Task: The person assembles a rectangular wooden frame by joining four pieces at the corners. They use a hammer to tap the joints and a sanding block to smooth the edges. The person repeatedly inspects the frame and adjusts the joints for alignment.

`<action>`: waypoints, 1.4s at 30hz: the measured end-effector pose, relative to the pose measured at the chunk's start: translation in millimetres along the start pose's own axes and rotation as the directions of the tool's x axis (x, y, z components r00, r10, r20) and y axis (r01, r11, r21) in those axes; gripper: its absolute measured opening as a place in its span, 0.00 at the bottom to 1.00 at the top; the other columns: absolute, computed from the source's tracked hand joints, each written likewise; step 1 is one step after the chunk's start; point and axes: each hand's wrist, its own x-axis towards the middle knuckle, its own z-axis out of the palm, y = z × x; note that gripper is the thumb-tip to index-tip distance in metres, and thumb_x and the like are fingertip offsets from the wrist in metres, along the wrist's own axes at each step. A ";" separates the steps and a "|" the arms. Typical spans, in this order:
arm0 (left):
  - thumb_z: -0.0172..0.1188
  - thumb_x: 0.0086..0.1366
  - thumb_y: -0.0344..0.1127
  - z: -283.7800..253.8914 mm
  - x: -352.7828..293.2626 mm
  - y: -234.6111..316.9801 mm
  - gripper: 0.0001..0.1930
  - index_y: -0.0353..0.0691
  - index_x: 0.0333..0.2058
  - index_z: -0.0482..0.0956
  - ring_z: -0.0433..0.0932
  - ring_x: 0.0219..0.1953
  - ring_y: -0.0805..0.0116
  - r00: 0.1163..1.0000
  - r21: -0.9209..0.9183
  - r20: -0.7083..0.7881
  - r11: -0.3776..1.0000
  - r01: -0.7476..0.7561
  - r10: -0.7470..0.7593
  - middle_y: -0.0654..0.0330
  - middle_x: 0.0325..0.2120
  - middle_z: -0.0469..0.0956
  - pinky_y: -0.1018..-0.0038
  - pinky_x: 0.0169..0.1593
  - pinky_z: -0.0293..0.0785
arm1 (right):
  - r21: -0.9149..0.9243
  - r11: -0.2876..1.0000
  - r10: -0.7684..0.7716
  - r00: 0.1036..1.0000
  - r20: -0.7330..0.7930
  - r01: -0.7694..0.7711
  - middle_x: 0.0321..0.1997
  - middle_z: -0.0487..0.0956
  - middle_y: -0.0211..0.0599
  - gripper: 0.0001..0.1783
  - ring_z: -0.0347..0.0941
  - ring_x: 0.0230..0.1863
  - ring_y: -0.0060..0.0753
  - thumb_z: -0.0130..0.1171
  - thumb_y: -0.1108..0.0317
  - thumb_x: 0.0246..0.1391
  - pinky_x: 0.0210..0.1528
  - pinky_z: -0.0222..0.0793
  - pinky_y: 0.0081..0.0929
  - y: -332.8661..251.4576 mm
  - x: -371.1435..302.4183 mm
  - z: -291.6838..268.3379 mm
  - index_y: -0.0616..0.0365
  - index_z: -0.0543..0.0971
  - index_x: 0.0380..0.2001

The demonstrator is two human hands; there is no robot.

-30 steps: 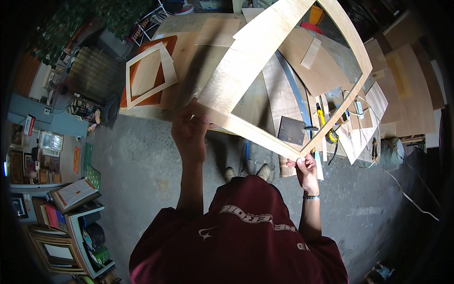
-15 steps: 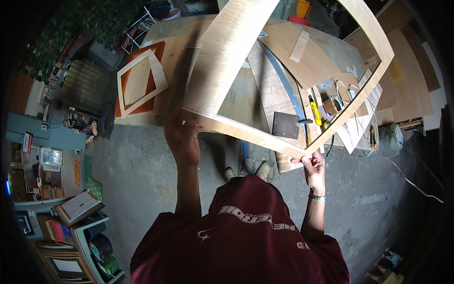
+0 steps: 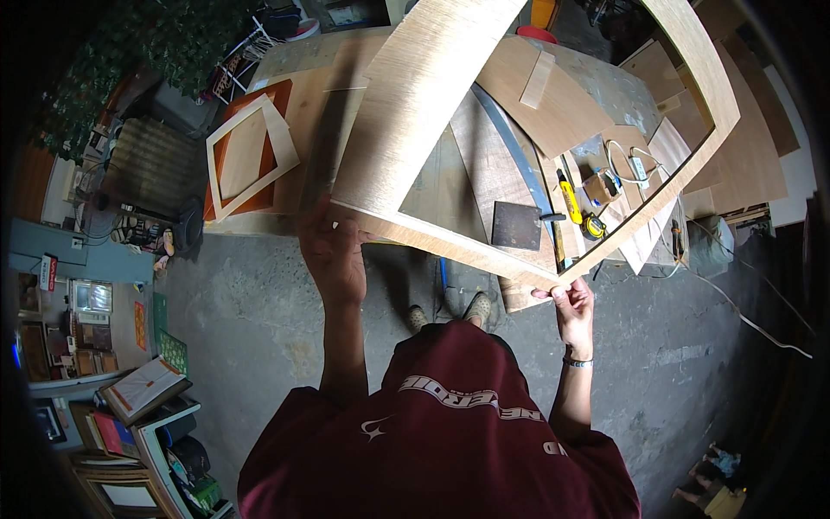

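Note:
A large light wooden frame (image 3: 467, 246) with a wide panel along its left side is held up over the workbench. Its far end runs out of the top of the view. My left hand (image 3: 333, 259) grips the near left corner, the thumb near the edge and the other fingers partly hidden by the wood. At the near right corner, my right hand (image 3: 571, 303) pinches the frame between thumb and fingers. Through the frame's opening show a dark square plate (image 3: 517, 227), a yellow utility knife (image 3: 569, 201) and a yellow tape measure (image 3: 593, 227).
On the workbench (image 3: 285, 60) lie a smaller wooden frame (image 3: 226, 164) over an orange board, a thin plywood sheet (image 3: 553, 117), a long metal strip (image 3: 510, 138) and a white cable (image 3: 644, 173). Shelves with picture frames (image 3: 143, 389) stand at the left. A cord (image 3: 752, 320) crosses the floor.
The wooden frame's far right part now appears slightly further right and lower. Bench and surroundings have shifted a little in the view. Both hands keep their grip on the frame.

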 end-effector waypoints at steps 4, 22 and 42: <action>0.58 0.69 0.28 -0.9 0.1 -1.0 0.23 0.37 0.61 0.66 0.76 0.52 0.68 1.000 -0.006 0.000 1.000 0.008 -0.008 0.54 0.51 0.75 0.71 0.45 0.84 | 0.018 1.000 0.000 1.000 -0.008 0.000 0.44 0.84 0.43 0.15 0.83 0.40 0.34 0.58 0.69 0.65 0.51 0.76 0.34 -0.5 -0.6 2.7 0.67 0.75 0.51; 0.57 0.68 0.25 0.4 -0.3 -2.0 0.22 0.37 0.59 0.68 0.75 0.51 0.69 0.998 0.041 -0.033 0.997 0.062 -0.061 0.56 0.50 0.74 0.72 0.47 0.81 | 0.055 0.997 0.049 0.998 0.041 -0.051 0.49 0.83 0.42 0.19 0.83 0.42 0.33 0.56 0.71 0.66 0.51 0.76 0.33 17.6 1.0 2.4 0.67 0.72 0.57; 0.54 0.67 0.26 -4.4 5.9 -8.1 0.20 0.32 0.57 0.68 0.78 0.48 0.66 0.979 0.292 -0.095 0.936 0.199 -0.178 0.50 0.51 0.73 0.72 0.43 0.83 | 0.183 0.967 0.162 0.983 0.090 -0.176 0.44 0.84 0.46 0.17 0.82 0.39 0.33 0.53 0.71 0.67 0.46 0.79 0.32 58.9 -9.4 13.7 0.66 0.72 0.56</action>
